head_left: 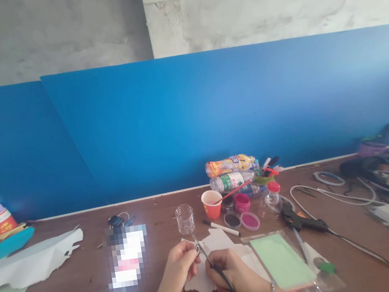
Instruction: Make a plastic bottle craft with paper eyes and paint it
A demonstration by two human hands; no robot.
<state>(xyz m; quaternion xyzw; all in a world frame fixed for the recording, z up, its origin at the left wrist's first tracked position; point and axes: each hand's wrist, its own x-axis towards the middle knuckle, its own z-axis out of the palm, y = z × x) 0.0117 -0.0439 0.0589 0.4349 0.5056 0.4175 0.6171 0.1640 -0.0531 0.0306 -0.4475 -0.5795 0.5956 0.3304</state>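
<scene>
My left hand (182, 268) pinches a small white paper piece (197, 249) with a black ring drawn on it. Black-handled scissors (221, 274) are gripped in my right hand (235, 272), blades pointing up and left beside the paper piece. I cannot tell whether the blades touch it. White paper sheets (199, 282) with cut edges lie under both hands. Just beyond them stands a clear ribbed plastic cup-like piece (185, 218). A black-and-white marker (222, 228) rests on the table past my right hand.
Behind are a red paper cup (212, 205), paint pots (241, 203) and plastic bottles (230, 165). Right lie green paper (282, 259), a glue gun (303, 221) and cables (356, 201). A lit phone (129, 258) is left, with white sheeting (32, 258) farther out.
</scene>
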